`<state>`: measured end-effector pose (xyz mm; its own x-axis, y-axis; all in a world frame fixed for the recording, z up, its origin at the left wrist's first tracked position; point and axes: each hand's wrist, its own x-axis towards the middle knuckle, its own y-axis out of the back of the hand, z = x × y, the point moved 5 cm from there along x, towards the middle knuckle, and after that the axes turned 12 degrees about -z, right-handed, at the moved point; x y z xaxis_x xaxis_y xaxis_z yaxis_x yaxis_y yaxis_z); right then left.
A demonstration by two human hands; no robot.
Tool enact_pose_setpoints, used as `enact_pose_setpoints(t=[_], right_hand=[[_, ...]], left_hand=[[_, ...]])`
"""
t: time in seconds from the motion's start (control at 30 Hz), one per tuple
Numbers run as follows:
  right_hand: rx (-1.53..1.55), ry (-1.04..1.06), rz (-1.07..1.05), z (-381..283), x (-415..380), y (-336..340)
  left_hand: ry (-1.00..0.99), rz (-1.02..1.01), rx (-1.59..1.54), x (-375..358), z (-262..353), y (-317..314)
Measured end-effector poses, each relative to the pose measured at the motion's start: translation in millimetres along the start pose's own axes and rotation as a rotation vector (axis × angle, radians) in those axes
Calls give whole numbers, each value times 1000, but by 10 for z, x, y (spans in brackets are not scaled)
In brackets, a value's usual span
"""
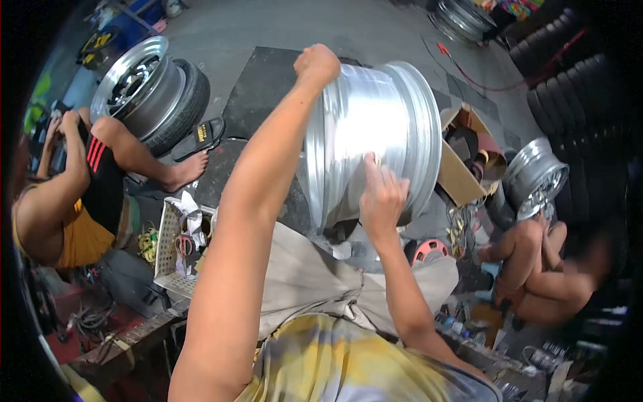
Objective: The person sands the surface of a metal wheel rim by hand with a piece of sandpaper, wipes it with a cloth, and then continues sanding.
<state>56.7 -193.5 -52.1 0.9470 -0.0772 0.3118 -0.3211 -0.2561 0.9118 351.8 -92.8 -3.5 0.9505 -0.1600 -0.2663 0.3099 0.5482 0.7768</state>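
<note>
A shiny bare-metal wheel rim (pixel 365 114) stands in front of me, its ribbed barrel facing up and its lips to the left and right. My left hand (pixel 317 65) is curled closed at the far end of the rim's left lip; its fingertips are hidden. On the near side of the barrel, my right hand (pixel 383 197) has its index finger stretched out and the others partly bent, fingertips touching the polished metal. Any small thing under those fingertips cannot be made out.
A perforated basket (pixel 167 251) with scissors stands left. Right of the rim are an open cardboard box (pixel 459 181) and a red disc (pixel 430 250). One person (pixel 63 214) sits left near a tyre (pixel 187 104); another (pixel 546 268) sits right by a smaller rim (pixel 534 175).
</note>
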Motion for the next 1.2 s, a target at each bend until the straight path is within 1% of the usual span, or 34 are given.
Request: enact_pose_setpoints(t=[0.03,0.13,0.17,0.2,0.27,0.33,0.4,0.43,0.47,0.57,0.67,0.7,0.8,0.87,0.93,0.97,1.0,1.07,1.1,1.13,1.2], right_hand=[[-17,39,82,0,112,15],[-13,50,171,-36,486,63],[-8,58,183,-48,420,48],[-4,58,195,-59,242,19],[96,-20,26,-18,-112,-135],[108,-46,17,-36,-42,-107],[27,114,251,-112,364,51],[56,81,204,-159,493,99],[58,77,205,-154,416,82],[77,38,109,-119,-57,-59],[57,15,92,-131,14,-36],[83,71,193,-146,204,24],[108,51,207,-174,433,41],[73,84,225,-170,60,-7],[105,-31,-4,-143,-182,-45],[120,27,106,-149,-137,-45],[123,9,107,-159,15,-25],[101,72,220,-199,381,85],[82,46,191,-208,434,65],[82,48,195,-197,344,50],[82,64,189,-163,-37,-33]], left_hand=[[-11,-6,-8,-13,11,-17],[-8,-37,13,17,5,-5],[-2,-75,41,35,-9,2],[-9,-66,48,35,4,11],[-12,14,8,1,-10,-1],[-5,-1,14,-71,-7,10],[-14,-8,24,-102,49,38],[-4,-21,28,-101,33,34],[6,-34,34,-105,18,32],[1,-37,57,-61,4,13],[2,6,29,-113,5,9],[5,-33,57,-67,-2,-9],[20,14,34,-133,9,13],[7,44,40,-99,-18,5],[-1,64,34,-148,11,36],[-5,68,27,-187,8,27],[-15,72,25,-230,27,21],[6,59,57,-171,3,23],[10,8,64,-131,-22,10],[10,-41,71,-98,-26,2],[-12,1,61,-86,-36,-10]])
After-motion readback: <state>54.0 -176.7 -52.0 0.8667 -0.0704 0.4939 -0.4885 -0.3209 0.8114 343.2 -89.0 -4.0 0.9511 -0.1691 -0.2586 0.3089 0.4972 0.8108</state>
